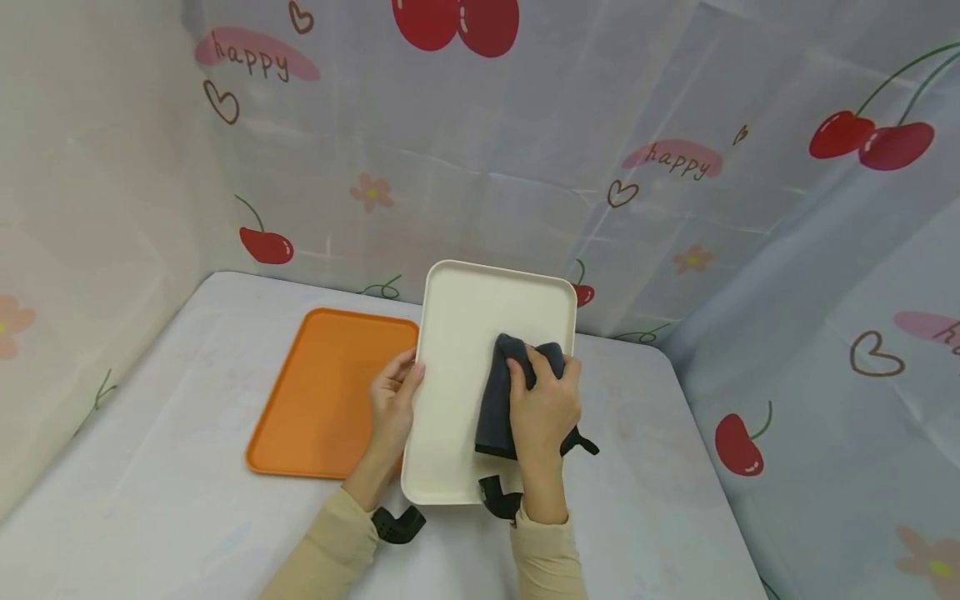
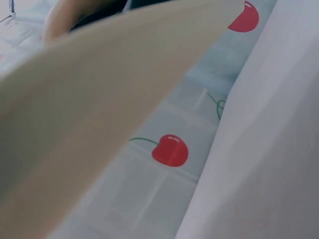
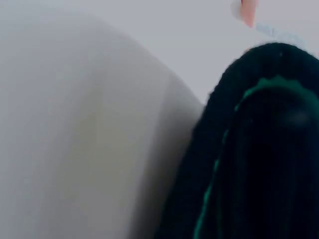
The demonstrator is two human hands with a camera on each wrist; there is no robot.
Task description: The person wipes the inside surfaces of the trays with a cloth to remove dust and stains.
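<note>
A cream rectangular tray (image 1: 459, 367) is held up at a tilt above the table. My left hand (image 1: 390, 408) grips its left edge, thumb on the front face and fingers partly hidden behind. Against the tray's right half, my right hand (image 1: 547, 410) grips a bunched dark grey cloth (image 1: 495, 414) with a black loop at its corner. In the left wrist view the blurred tray (image 2: 99, 84) crosses the picture at a slant. Close up in the right wrist view, the dark cloth (image 3: 202, 149) stands beside the pale tray (image 3: 89, 139).
An orange tray (image 1: 322, 400) lies flat on the white-covered table (image 1: 645, 500) at the left, partly behind the cream tray. White curtains (image 1: 480, 117) with cherry prints stand behind and at both sides. Black wrist mounts (image 1: 399, 525) sit below the hands.
</note>
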